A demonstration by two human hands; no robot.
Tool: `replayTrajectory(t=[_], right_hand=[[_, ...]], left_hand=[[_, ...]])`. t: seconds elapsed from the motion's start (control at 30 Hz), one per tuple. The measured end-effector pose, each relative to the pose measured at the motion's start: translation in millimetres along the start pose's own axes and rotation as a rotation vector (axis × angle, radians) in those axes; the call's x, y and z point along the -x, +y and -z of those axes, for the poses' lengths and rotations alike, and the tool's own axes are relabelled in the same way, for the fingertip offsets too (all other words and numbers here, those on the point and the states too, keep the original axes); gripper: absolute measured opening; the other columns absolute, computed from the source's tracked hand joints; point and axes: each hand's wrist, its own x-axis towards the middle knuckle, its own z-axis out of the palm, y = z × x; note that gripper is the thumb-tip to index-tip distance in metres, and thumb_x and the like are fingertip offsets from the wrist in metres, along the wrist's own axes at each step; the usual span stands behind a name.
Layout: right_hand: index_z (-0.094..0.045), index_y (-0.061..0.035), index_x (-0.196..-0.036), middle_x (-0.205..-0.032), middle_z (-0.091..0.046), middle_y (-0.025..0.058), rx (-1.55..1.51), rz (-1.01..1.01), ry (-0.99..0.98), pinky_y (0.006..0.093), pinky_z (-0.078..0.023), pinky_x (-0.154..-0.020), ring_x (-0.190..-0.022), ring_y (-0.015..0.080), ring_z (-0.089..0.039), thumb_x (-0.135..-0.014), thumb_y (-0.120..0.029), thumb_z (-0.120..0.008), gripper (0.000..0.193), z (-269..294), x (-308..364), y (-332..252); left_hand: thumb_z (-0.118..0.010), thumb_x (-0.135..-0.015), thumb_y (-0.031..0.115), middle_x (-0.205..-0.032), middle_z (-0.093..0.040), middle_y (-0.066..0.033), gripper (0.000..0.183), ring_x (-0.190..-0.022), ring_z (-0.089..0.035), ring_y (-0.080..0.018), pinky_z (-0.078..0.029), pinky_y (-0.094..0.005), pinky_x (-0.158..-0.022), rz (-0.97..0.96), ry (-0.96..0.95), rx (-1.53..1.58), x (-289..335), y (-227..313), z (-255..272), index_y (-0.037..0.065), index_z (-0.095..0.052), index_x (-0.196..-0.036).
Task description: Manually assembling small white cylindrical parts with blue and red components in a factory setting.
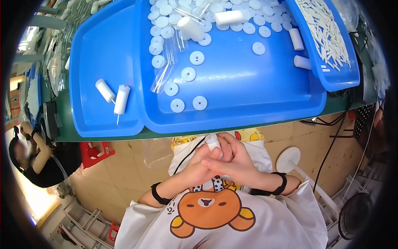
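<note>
Left hand [198, 167] and right hand [238, 162] clasped together around a white cylinder [212, 141]
The cylinder sits just in front of the table [159, 135], its round end exposed between the fingers; the step looks like pressing or seating a part by hand. The next move seems to call for steady, even pressure; the grip hides the cylinder's lower end.

A green counter [65, 110] runs in front of me, above a tan floor [124, 182] crossed by thin seams. On my left I see a red plastic stool [88, 152] and bright light [46, 205]; on my right, a black-and-white standing fan [355, 216].
</note>
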Motion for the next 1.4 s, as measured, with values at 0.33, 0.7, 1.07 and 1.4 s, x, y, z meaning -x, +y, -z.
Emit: replayTrajectory(t=[0.33,0.7,1.07,1.4], right_hand=[[-0.053,-0.0008,-0.098,-0.084,-0.053,0.0008,-0.133,-0.112,0.120,0.0223,-0.042,-0.063,-0.071,0.0068,-0.048,-0.074,-0.014,-0.076,0.036,1,-12,0],[-0.047,0.0031,-0.113,-0.102,-0.055,0.0070,-0.096,-0.245,0.010,0.0199,-0.048,-0.057,-0.084,0.0077,-0.056,-0.079,-0.012,-0.071,0.044,-5,-11,-29],[-0.041,-0.0009,-0.123,-0.115,-0.050,0.0067,-0.005,-0.080,-0.108,0.0257,-0.043,-0.089,-0.106,0.0111,-0.050,-0.084,-0.015,-0.068,0.049,-4,0,3],[-0.044,-0.0009,-0.119,-0.107,-0.052,0.0054,-0.062,-0.076,-0.067,0.0239,-0.045,-0.082,-0.101,0.0094,-0.052,-0.081,-0.008,-0.068,0.046,-8,-12,0]], left_hand=[[-0.043,-0.099,0.025,-0.084,-0.042,-0.0008,0.017,-0.067,-0.041,-0.0074,-0.035,-0.0215,-0.053,-0.025,0.160,-0.068,-8,-21,1,0.010,-0.038,-0.093],[-0.044,-0.098,0.028,-0.079,-0.042,-0.0011,0.022,-0.062,-0.039,-0.0095,-0.035,-0.0246,-0.053,-0.066,0.140,-0.035,-7,-11,5,0.007,-0.042,-0.095],[-0.047,-0.094,0.047,-0.092,-0.051,-0.0046,0.045,-0.084,-0.049,-0.0131,-0.043,-0.0288,-0.075,-0.073,-0.003,-0.093,16,6,10,0.003,-0.048,-0.103],[-0.047,-0.093,0.048,-0.092,-0.046,-0.0033,0.044,-0.086,-0.048,-0.0128,-0.043,-0.0285,-0.076,-0.056,0.065,-0.085,14,7,8,0.005,-0.045,-0.104]])
